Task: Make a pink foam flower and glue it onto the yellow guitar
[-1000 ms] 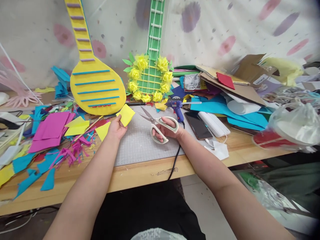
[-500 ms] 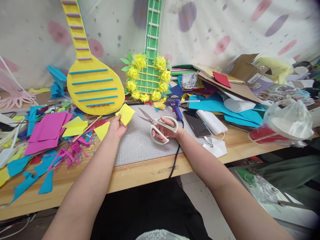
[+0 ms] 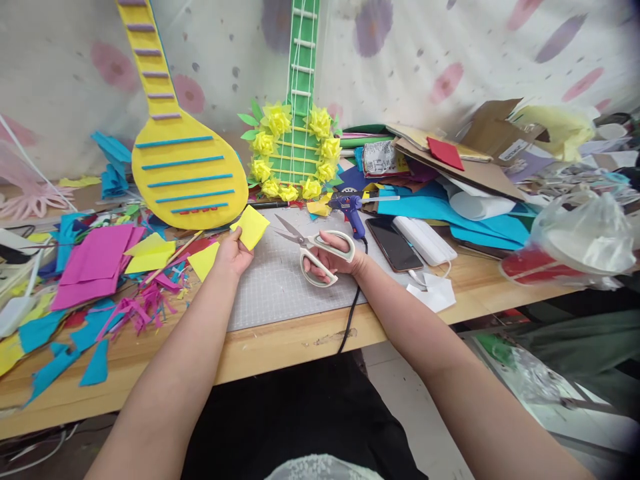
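A small yellow paper square (image 3: pixel 253 227) is pinched in my left hand (image 3: pixel 237 253), thumb on top, above the left part of the grey cutting mat (image 3: pixel 270 300). Through the white handles of a pair of scissors (image 3: pixel 301 240) go the fingers of my right hand (image 3: pixel 336 255). The blades are parted a little and point left towards the yellow paper, without touching it. Another yellow sheet (image 3: pixel 204 261) lies beside my left wrist. Behind my hands stand a yellow paper-covered instrument shape (image 3: pixel 187 170) with blue strips and a green one (image 3: pixel 299 143) ringed with yellow paper flowers.
A blue glue gun (image 3: pixel 353 212) lies past my right hand, its black cord running over the table edge. Right of it are a phone (image 3: pixel 395 244), a white power bank (image 3: pixel 425 240) and a bagged red cup (image 3: pixel 545 260). Magenta sheets (image 3: pixel 95 263) and blue scraps (image 3: pixel 95 362) cover the left.
The view has shifted very slightly. Both hands keep the same hold on the yellow paper and the scissors, and the blades stay parted.
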Available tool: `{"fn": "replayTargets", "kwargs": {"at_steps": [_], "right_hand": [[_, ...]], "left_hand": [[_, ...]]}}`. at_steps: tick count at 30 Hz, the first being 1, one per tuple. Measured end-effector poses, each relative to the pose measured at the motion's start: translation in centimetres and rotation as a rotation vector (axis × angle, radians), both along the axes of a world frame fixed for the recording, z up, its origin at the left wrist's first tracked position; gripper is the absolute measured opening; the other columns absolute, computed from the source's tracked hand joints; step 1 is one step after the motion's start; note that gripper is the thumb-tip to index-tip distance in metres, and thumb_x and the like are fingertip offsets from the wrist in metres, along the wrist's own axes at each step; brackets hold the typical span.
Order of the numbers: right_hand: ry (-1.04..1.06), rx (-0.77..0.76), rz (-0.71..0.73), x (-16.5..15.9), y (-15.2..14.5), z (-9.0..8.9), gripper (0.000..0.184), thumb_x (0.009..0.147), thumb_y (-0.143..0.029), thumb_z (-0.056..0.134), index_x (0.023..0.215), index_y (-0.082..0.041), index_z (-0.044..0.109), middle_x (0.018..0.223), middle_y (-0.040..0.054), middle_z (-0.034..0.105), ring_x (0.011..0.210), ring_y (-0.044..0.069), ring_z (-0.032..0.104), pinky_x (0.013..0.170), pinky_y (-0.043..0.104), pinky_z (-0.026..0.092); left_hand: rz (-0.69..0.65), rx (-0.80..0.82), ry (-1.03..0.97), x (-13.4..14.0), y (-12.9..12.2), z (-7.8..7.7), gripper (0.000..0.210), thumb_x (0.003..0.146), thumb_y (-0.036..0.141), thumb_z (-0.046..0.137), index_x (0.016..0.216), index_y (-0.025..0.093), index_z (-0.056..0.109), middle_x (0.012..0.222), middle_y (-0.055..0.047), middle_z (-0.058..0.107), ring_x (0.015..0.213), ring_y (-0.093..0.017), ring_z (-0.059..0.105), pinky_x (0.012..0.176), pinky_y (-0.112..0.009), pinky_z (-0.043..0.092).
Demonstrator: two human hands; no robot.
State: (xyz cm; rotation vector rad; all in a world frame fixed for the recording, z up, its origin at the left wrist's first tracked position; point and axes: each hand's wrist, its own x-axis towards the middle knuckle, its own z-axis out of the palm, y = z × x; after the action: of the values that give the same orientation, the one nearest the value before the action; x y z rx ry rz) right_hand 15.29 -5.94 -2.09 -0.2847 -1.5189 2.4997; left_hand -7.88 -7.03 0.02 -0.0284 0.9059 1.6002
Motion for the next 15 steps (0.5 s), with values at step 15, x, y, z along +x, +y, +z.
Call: {"fn": "replayTargets", "kwargs": {"at_steps": [15], "right_hand": [[0.015, -0.003, 0.002, 0.07, -0.01, -0.03, 0.078, 0.088, -0.066, 0.009, 0.097, -0.003, 0.054, 0.055, 0.0057, 0.054, 0.042, 0.013, 0.051, 0.029, 0.018, 0.020]], "left_hand": [[0.005, -0.008, 0.011, -0.07, 0.05, -0.03, 0.036, 0.092, 0.013, 0.039, 0.125, 0.012, 0.054, 0.089, -0.008, 0.074, 0.066, -0.011, 0.069, 0.077, -0.021, 0.054]]}}
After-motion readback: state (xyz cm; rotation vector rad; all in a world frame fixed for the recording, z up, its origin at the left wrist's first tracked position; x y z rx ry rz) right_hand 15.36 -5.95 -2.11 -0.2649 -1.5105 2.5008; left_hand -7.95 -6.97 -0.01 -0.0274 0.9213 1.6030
